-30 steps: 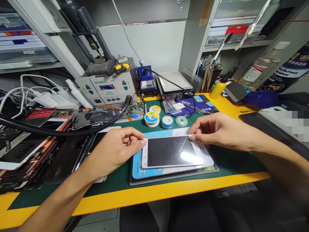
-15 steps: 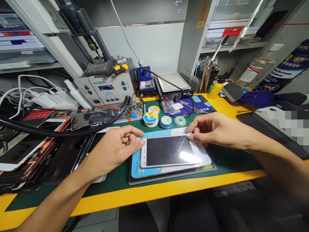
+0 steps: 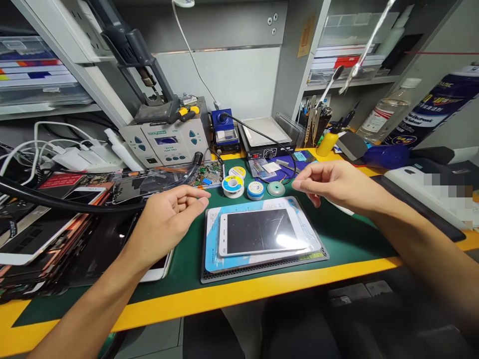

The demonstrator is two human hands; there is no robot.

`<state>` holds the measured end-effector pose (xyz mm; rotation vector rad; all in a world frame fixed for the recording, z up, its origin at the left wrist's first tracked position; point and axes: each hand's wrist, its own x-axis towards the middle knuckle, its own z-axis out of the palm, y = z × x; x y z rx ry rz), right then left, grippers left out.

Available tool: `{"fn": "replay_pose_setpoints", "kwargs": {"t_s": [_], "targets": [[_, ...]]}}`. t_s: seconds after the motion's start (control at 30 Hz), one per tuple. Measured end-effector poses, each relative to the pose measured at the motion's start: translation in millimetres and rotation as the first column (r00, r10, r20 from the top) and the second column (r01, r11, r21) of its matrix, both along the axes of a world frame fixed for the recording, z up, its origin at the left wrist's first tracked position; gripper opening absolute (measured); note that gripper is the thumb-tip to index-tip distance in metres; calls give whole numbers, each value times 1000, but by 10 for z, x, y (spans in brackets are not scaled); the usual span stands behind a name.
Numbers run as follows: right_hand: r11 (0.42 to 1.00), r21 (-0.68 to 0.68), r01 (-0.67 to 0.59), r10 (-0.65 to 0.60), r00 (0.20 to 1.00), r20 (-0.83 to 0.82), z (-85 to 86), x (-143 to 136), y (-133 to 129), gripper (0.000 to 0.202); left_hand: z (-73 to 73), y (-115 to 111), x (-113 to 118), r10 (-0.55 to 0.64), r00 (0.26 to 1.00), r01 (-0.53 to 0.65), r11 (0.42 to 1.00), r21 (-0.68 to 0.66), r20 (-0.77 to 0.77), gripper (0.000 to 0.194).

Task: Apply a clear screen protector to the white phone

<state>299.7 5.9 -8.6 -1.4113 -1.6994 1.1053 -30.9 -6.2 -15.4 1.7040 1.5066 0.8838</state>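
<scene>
A white phone (image 3: 258, 230) with a dark, scratched glossy screen lies flat on a blue-and-white printed pack (image 3: 211, 249). Beneath the pack is a thin grey mat (image 3: 239, 275) with a perforated edge. My left hand (image 3: 170, 217) hovers just left of the phone, touching nothing, its index finger stretched out and the others loosely curled. Off the phone's upper right side, my right hand (image 3: 329, 187) is raised above the green mat, thumb and fingers loosely bent. I see nothing held in either hand.
Solder spools (image 3: 232, 184) and small round tins (image 3: 256, 190) stand behind the pack. Stacked phone parts (image 3: 75, 219) crowd the left, below a thick black hose (image 3: 67, 202). A grey hot-air station (image 3: 168, 142) stands behind. On the right are a yellow bottle (image 3: 328, 142) and white device (image 3: 407, 184).
Both hands have let go of the phone and drawn apart, the left to the left, the right up and away. The phone stays on the pack. The view has shifted slightly.
</scene>
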Motion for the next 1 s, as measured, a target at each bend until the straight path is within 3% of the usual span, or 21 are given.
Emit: {"fn": "replay_pose_setpoints", "kwargs": {"t_s": [0.33,0.47,0.53,0.63,0.73,0.8,0.87,1.0], "targets": [[975,201,92,-87,996,-37,-96,73,152,34,-23,-114,62,59,981,-10,967,254,-186,26],[944,259,206,-178,976,-128,-119,122,235,33,-38,-130,58,21,968,71,934,351,-251,23],[917,293,270,-234,960,-152,-120,154,270,32,-44,-130,38,-66,961,171,907,386,-270,21],[792,437,426,-381,905,-190,-116,221,330,30,-84,-133,1,-267,899,404,813,420,-348,29],[569,567,596,-547,789,-281,-111,319,406,28,-173,-133,-17,-343,797,559,730,393,-497,60],[453,578,679,-618,706,-346,-101,401,456,28,-242,-123,-20,-337,755,595,711,374,-562,69],[372,579,726,-658,646,-387,-88,490,496,28,-299,-103,-24,-316,746,601,699,388,-587,72],[272,590,760,-721,567,-398,-77,666,552,26,-358,-61,-24,-274,768,580,681,447,-579,69]]}}
